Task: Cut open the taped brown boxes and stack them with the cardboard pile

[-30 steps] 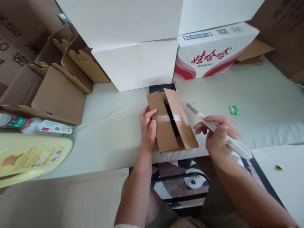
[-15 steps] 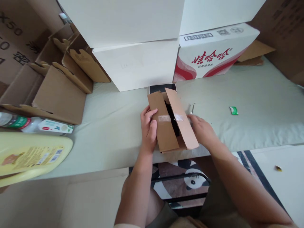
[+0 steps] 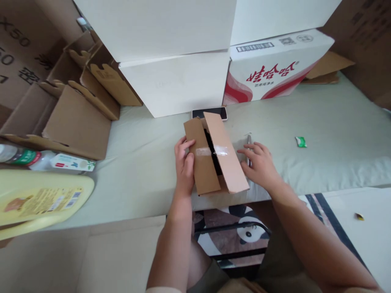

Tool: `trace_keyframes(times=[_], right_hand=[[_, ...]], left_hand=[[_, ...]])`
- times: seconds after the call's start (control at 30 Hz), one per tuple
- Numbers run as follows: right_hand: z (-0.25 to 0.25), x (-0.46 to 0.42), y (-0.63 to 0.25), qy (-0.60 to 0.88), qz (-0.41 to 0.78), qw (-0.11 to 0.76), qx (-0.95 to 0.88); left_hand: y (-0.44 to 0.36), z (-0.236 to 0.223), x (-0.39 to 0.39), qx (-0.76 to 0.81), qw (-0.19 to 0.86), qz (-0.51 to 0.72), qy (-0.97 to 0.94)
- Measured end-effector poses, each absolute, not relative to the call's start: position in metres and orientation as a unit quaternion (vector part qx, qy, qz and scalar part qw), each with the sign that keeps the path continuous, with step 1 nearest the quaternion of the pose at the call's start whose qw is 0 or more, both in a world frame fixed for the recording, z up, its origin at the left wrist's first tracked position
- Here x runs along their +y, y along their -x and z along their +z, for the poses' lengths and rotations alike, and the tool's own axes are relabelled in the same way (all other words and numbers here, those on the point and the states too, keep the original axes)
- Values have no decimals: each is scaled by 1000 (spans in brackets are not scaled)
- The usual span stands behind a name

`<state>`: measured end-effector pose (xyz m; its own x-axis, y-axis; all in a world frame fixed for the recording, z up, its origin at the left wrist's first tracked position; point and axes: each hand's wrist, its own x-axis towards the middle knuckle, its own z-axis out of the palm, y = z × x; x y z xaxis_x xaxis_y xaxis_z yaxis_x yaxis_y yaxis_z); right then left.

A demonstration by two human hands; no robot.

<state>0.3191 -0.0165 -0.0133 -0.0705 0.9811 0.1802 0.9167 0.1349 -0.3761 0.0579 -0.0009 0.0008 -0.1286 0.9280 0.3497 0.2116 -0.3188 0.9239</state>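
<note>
A small brown cardboard box lies on the pale green surface, its two top flaps parted with cut clear tape across them. My left hand grips the box's left side, fingers curled over the flap. My right hand rests flat on the surface just right of the box, fingers spread, over a white utility knife whose tip shows beyond the fingers. A dark phone lies flat behind the box.
Stacked white boxes and a red-and-white printed carton stand behind. Open brown cartons sit at the left, with bottles and a yellow container. A green wrapper lies at the right.
My right hand laid the utility knife down on the surface beside the box and now rests flat on it. The box shifted slightly left with my left hand.
</note>
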Motion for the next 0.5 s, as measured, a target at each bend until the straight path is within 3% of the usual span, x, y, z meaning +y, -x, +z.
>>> trace_keyframes(times=[0.1,0.33,0.5], right_hand=[[-18,-15,-321,595,124,238,-758],[-15,-15,-328,490,260,209,-805],[-17,-13,-329,462,322,197,-802]], left_hand=[[-46,4,2,500,303,556,-591],[-23,11,4,536,294,573,-546],[-11,8,6,561,366,550,-499]])
